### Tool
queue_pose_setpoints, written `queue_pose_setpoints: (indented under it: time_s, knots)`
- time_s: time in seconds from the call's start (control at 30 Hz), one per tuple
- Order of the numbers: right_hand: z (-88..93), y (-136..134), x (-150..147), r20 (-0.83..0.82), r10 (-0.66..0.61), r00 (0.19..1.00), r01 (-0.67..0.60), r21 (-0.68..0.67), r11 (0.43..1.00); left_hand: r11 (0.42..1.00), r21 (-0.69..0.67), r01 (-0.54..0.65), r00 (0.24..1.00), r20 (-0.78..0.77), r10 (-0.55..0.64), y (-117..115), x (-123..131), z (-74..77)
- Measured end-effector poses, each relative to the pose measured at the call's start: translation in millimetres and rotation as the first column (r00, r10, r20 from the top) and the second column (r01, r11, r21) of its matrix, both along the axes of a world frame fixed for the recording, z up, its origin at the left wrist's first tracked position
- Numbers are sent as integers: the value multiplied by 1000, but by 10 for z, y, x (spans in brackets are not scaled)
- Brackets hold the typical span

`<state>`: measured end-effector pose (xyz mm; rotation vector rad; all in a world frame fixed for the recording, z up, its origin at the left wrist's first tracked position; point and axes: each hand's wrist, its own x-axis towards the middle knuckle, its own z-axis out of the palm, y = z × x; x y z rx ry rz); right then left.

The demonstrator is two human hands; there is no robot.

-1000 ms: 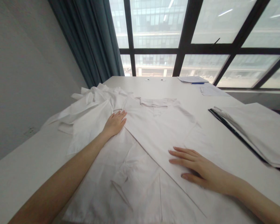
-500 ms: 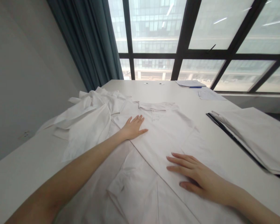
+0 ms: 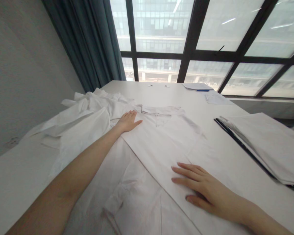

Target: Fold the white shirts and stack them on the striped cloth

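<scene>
A white shirt lies spread on the white table, its collar toward the far side. My left hand rests flat on the shirt's left shoulder area, fingers stretched out and just left of the collar. Lower on the right, my right hand lies on the fabric with its fingers spread. One long edge of cloth runs diagonally between the two hands. Beside my left forearm, a heap of crumpled white cloth touches the shirt. Neither hand grips anything.
At the right stands a folded white cloth stack on a black-edged base. Papers with a blue pen lie at the table's far right. A blue curtain hangs beside the windows. The table reaches toward the glass.
My left hand has slid up and left across the shirt, toward the shoulder by the collar. My right hand stays in nearly the same spot. The view has shifted slightly.
</scene>
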<state>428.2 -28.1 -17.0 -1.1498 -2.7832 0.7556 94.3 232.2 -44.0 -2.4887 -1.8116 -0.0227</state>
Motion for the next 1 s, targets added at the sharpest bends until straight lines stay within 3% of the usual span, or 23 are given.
queue_pose_setpoints:
  time_s: [0.27,0.6,0.77,1.0]
  knots:
    - [-1,-10,-2,2,-7,1000,7,-7,1000,998,-1,-67,998,6,67,260,-13,33]
    - [1,7,-7,-1,-7,1000,7,-7,1000,993,0,-122,993,-8,122,359,41,82]
    - [30,28,-21,-8,1,1000,-1,-8,1000,986,65,-156,987,-21,157,108,260,138]
    - [11,21,-13,-56,2,998,-3,-3,1000,1000,30,-6,999,-38,7,-626,727,23]
